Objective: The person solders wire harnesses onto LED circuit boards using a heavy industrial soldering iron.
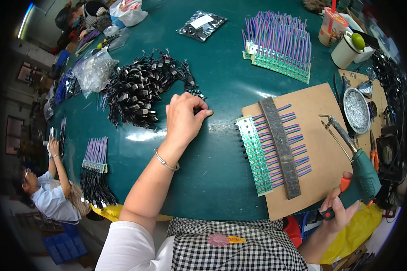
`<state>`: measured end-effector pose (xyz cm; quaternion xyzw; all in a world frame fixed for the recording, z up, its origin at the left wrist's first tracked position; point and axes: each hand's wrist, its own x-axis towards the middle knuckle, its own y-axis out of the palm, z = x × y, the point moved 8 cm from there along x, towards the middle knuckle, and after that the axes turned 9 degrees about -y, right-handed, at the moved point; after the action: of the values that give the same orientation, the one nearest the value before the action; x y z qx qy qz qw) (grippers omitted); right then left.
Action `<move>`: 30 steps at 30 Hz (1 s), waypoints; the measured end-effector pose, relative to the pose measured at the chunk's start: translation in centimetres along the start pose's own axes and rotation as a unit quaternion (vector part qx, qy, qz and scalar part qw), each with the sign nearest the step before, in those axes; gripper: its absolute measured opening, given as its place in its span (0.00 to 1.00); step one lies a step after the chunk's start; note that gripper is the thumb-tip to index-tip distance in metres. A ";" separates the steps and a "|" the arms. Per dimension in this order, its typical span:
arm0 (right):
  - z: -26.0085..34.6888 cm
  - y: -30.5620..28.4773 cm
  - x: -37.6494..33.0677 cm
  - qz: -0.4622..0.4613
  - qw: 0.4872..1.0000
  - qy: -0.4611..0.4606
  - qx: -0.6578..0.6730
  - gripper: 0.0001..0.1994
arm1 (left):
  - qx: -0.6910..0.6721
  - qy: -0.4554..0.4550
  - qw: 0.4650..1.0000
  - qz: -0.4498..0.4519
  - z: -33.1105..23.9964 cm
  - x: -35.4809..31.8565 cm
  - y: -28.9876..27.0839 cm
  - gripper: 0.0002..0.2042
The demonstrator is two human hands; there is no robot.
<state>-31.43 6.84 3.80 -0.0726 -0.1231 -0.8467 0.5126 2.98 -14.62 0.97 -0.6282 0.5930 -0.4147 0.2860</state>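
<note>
My left hand [184, 116] is closed in a pinch over the table, just beside the end of a heap of black cables with small metal plugs [138, 88]. Something dark shows between its thumb and fingers, too small to make out. At the lower right, my right hand [335, 210] grips a green soldering gun [365, 174] with an orange trigger, its metal tip pointing up and left. Between the hands lies a green circuit board panel [255, 156]; purple-blue wires run rightward from it under a dark flat bar [280, 149]. Short black ends stick out along the panel's left edge.
Panel and bar rest on brown cardboard [319, 101]. Wired panels [280, 56] are stacked behind. A metal bowl [356, 110], white mug [346, 50] and drink cup [332, 29] stand right. Left lies a panel with black cables [95, 167]. Two people work at the left.
</note>
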 end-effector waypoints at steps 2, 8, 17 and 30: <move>-0.2 0.0 -0.1 0.013 1.000 0.011 0.009 0.32 | 0.013 0.014 1.000 0.004 -0.4 0.2 0.0 0.06; -0.3 -0.5 -0.7 0.017 1.000 0.018 0.011 0.33 | 0.078 0.134 0.987 -0.050 -3.5 -1.2 -0.7 0.03; -0.1 -0.2 -2.4 0.053 0.996 0.053 0.055 0.33 | -0.485 -0.235 0.748 0.388 -4.9 -9.7 3.9 0.07; -0.5 1.7 -4.7 0.039 0.990 0.126 0.049 0.31 | -0.490 -0.248 0.745 0.379 -5.8 -10.3 5.4 0.07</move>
<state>-27.74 9.97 2.35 0.0548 -0.0960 -0.8213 0.5597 -4.28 -4.47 -2.69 -0.4863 0.8118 0.2459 0.2100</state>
